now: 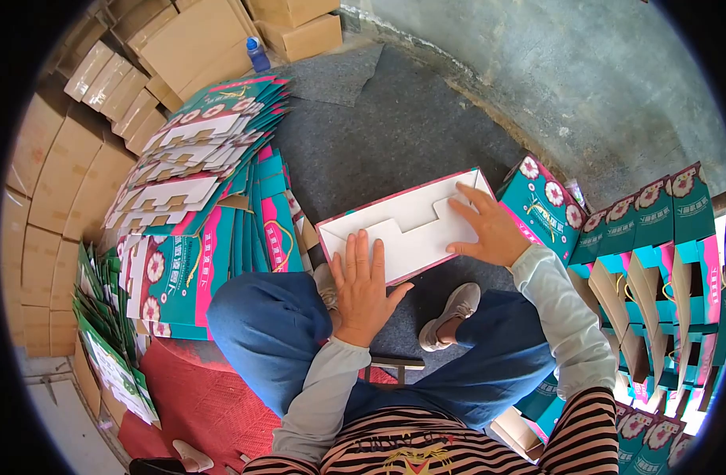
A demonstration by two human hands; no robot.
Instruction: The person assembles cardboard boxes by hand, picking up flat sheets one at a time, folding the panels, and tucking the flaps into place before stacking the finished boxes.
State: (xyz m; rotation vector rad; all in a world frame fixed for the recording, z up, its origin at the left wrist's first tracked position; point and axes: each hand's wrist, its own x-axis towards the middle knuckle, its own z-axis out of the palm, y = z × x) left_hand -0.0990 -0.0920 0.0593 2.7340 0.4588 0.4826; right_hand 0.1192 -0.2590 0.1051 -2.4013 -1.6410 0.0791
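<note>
A box with a white base lies in front of my knees, its interlocked bottom flaps facing up and a thin pink-red edge around it. My left hand rests on its near left end, fingers spread and pointing away from me. At the right end my right hand presses on the white flaps with its fingers apart. Neither hand is wrapped around anything. The box's printed sides are mostly hidden from above.
Flat teal and pink printed cartons are piled at my left. A made-up teal box stands to the right, beside rows of similar boxes. Brown cartons, a blue bottle and a concrete wall lie farther off.
</note>
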